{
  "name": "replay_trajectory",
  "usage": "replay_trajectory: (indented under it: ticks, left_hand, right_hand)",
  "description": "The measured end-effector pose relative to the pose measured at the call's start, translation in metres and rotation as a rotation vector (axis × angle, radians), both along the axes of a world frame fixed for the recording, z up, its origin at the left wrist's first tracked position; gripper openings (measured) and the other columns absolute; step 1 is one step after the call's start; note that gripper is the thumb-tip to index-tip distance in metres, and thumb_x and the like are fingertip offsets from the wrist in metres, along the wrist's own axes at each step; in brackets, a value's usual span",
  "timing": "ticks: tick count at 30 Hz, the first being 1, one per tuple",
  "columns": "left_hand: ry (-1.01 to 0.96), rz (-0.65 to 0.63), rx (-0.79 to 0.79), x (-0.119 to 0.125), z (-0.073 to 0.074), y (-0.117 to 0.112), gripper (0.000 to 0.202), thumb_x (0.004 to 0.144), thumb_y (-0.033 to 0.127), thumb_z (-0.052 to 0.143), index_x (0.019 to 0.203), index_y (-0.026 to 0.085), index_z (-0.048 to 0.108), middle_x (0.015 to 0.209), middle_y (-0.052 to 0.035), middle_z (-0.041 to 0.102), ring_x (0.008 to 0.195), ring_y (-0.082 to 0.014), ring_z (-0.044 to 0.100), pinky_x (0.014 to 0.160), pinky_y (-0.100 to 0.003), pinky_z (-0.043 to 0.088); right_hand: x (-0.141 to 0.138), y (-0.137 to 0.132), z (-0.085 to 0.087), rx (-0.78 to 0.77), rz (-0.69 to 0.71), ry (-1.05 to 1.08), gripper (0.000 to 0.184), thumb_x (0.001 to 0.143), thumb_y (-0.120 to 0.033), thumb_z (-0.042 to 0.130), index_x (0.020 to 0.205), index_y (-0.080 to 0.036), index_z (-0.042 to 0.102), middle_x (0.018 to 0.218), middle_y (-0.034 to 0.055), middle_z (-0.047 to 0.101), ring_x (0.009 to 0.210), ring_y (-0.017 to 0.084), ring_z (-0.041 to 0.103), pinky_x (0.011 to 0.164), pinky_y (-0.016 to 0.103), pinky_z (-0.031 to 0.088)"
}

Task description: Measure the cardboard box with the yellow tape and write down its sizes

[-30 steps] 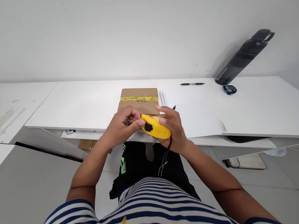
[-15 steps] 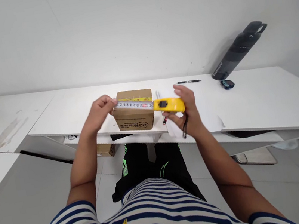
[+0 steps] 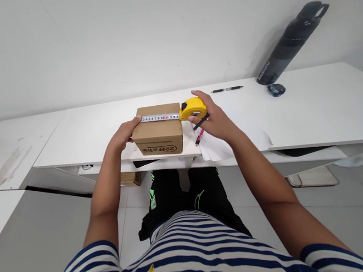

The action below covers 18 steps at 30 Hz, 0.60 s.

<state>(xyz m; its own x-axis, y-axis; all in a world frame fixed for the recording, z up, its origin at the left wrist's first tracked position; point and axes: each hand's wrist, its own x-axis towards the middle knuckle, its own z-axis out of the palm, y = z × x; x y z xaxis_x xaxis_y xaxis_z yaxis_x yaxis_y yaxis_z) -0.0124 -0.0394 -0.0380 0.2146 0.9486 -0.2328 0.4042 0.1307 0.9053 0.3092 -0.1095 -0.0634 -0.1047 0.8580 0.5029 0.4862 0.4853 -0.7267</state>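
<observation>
A brown cardboard box [image 3: 158, 135] with dark printing on its front stands near the desk's front edge. Across its top lies the blade of a yellow tape measure [image 3: 193, 108], its numbers facing up. My left hand [image 3: 126, 133] is closed at the box's left top edge, thumb on the blade's end; its other fingers are partly hidden behind the box. Gripped in my right hand [image 3: 213, 115], the yellow case sits against the box's right top edge, a dark strap hanging from it.
White paper [image 3: 237, 138] and a red pen [image 3: 199, 137] lie right of the box on the white desk [image 3: 305, 112]. Farther back are a black pen [image 3: 227, 89], a dark bottle [image 3: 287, 45] and a small dark blue object [image 3: 276, 89]. A wall [image 3: 151, 35] rises behind.
The tape blade has come down flat onto the box top, and the case has turned and moved left against the box edge. Both hands still hold the tape. The view has shifted slightly.
</observation>
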Motion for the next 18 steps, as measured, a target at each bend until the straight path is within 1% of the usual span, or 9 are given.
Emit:
replay_trajectory:
  ticks: [2,4,8,13,16,18]
  left_hand:
    - [-0.001,0.003,-0.027,-0.002,-0.001,0.000,0.070,0.076,0.081,0.062,0.105,0.018,0.072,0.103,-0.0111,0.074,0.094,-0.0254,0.066,0.076,-0.033,0.048]
    - [-0.001,-0.007,-0.030,-0.005,0.000,0.001,0.069,0.077,0.080,0.062,0.105,0.018,0.072,0.102,-0.0114,0.075,0.094,-0.0262,0.066,0.076,-0.034,0.049]
    - [0.017,-0.007,0.019,-0.006,0.003,0.001,0.057,0.079,0.074,0.063,0.093,0.019,0.071,0.087,-0.0110,0.074,0.087,-0.0267,0.066,0.071,-0.035,0.047]
    - [0.054,0.007,0.078,-0.004,0.008,0.001,0.045,0.078,0.065,0.065,0.080,0.020,0.066,0.073,-0.0088,0.068,0.076,-0.0256,0.062,0.064,-0.035,0.044]
    - [0.087,-0.012,0.091,-0.007,0.013,0.000,0.040,0.078,0.060,0.067,0.072,0.020,0.061,0.067,-0.0069,0.062,0.067,-0.0225,0.057,0.061,-0.035,0.040]
    - [0.102,-0.037,0.110,-0.009,0.018,-0.002,0.040,0.080,0.057,0.066,0.066,0.021,0.055,0.063,-0.0041,0.056,0.061,-0.0185,0.051,0.060,-0.034,0.037]
  right_hand:
    - [-0.003,0.001,-0.003,0.022,-0.006,-0.023,0.069,0.091,-0.039,0.065,0.155,-0.038,0.037,0.160,0.0067,0.046,0.140,0.030,0.054,0.113,0.058,0.050]
    - [-0.003,0.001,-0.006,0.030,-0.025,-0.030,0.070,0.091,-0.039,0.065,0.155,-0.037,0.036,0.160,0.0073,0.045,0.141,0.031,0.053,0.114,0.058,0.049]
    - [-0.002,0.000,-0.008,0.038,-0.063,-0.032,0.070,0.090,-0.043,0.066,0.154,-0.032,0.039,0.158,0.0102,0.047,0.140,0.031,0.054,0.114,0.057,0.048]
    - [-0.004,0.000,-0.003,0.018,-0.089,-0.062,0.076,0.087,-0.045,0.069,0.154,-0.029,0.039,0.159,0.0128,0.047,0.139,0.032,0.055,0.113,0.058,0.048]
    - [-0.003,-0.001,0.000,0.005,-0.101,-0.075,0.077,0.087,-0.044,0.070,0.156,-0.031,0.038,0.159,0.0118,0.048,0.137,0.032,0.056,0.112,0.059,0.049]
    - [-0.004,-0.002,0.001,0.011,-0.110,-0.090,0.076,0.087,-0.046,0.069,0.155,-0.031,0.039,0.156,0.0124,0.051,0.136,0.033,0.057,0.110,0.059,0.051]
